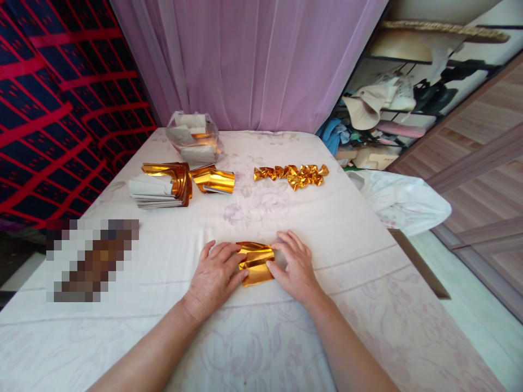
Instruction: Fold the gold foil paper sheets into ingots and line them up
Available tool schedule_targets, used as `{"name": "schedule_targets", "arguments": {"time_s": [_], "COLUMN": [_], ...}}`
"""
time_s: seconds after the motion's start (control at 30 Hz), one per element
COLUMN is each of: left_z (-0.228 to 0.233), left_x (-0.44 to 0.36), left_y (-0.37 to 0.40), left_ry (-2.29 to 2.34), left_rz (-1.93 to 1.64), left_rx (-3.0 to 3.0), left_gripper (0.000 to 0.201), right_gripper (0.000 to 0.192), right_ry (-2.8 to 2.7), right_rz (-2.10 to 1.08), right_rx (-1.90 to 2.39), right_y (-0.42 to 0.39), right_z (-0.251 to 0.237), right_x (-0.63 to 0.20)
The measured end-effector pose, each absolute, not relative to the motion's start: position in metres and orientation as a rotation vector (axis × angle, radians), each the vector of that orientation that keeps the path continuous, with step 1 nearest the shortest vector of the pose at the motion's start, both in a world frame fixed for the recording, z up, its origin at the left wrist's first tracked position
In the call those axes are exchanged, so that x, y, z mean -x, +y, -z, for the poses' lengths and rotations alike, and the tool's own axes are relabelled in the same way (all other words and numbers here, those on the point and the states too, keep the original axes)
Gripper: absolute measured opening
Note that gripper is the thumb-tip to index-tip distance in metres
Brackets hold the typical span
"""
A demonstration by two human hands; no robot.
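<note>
Gold foil sheet flat on the tablecloth, between both hands

Has the left hand [216, 272] over the left end of a gold foil sheet [258, 276], with fingers close together at the far left corner and thumb laid on the near left edge. Has the right hand [295, 267] at the opposite end, with fingers slightly spread, index fingertip by the far right corner and thumb on the right edge. Cannot tell whether pinching at either end, because of hidden undersides. Shows creases and a raised fold across the foil, between the two sets of fingertips.

Noted under the fingers: a pale floral tablecloth [261, 343].

Noted well beyond the left fingers, off to their left: a stack of sheets [159, 190], with gold and pale grey faces. Just right of that stack: curled gold foil [214, 181]. Behind, farther still from the left fingers: a clear plastic bag [194, 139] with gold and pale sheets inside.

Noted well beyond the right fingers: twisted gold pieces [292, 175], bunched together in an uneven row.

Noted left of the left fingers, well apart: a pixelated patch [93, 261], unreadable. Far right of the right fingers, past the tablecloth's edge: a white plastic bag [412, 198]. Farthest ahead of all fingers: a purple curtain [253, 65].
</note>
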State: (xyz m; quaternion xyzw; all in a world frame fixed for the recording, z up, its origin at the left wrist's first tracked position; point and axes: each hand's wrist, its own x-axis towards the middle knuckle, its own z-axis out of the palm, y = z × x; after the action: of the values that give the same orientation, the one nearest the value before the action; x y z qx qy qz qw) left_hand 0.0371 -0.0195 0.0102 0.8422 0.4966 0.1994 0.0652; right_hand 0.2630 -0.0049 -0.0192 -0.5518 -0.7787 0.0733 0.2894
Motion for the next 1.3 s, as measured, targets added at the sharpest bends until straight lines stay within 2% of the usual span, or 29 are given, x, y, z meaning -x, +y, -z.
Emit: {"name": "schedule_targets", "arguments": {"time_s": [0.23, 0.4, 0.57, 0.67, 0.83, 1.0, 1.17, 1.3], "left_z": [-0.011, -0.01, -0.013, -0.017, -0.023, -0.021, -0.018, -0.015], "left_x": [-0.044, -0.047, -0.048, -0.048, -0.05, -0.054, -0.052, -0.048], "left_y": [-0.021, -0.025, -0.027, -0.03, -0.037, -0.036, -0.028, -0.027], "left_ry": [1.486, 1.486, 1.473, 1.424, 1.337, 1.317, 1.266, 1.174], "left_rz": [-0.708, -0.724, -0.755, -0.813, -0.97, -1.061, -1.034, -0.923], "left_rx": [-2.634, -2.686, -2.61, -2.471, -2.159, -1.688, -1.377, -1.215], "left_gripper": [0.024, 0.015, 0.022, 0.027, 0.046, 0.034, 0.04, 0.046], "right_gripper": [0.026, 0.023, 0.014, 0.016, 0.025, 0.025, 0.015, 0.016], "right_ry": [-1.977, -1.877, -1.83, -1.864, -1.972, -2.034, -1.8, -1.748], "right_rz": [-0.311, -0.348, -0.396, -0.38, -0.394, -0.405, -0.339, -0.54], "right_rx": [1.368, 1.329, 1.165, 1.035, 0.871, 0.845, 1.073, 1.211], "right_y": [-0.004, -0.009, -0.013, -0.017, -0.028, -0.032, -0.023, -0.022], "right_z": [0.016, 0.01, -0.001, -0.011, -0.023, -0.024, -0.02, -0.014], "right_x": [-0.26, -0.252, -0.245, -0.241, -0.232, -0.232, -0.246, -0.25]}}
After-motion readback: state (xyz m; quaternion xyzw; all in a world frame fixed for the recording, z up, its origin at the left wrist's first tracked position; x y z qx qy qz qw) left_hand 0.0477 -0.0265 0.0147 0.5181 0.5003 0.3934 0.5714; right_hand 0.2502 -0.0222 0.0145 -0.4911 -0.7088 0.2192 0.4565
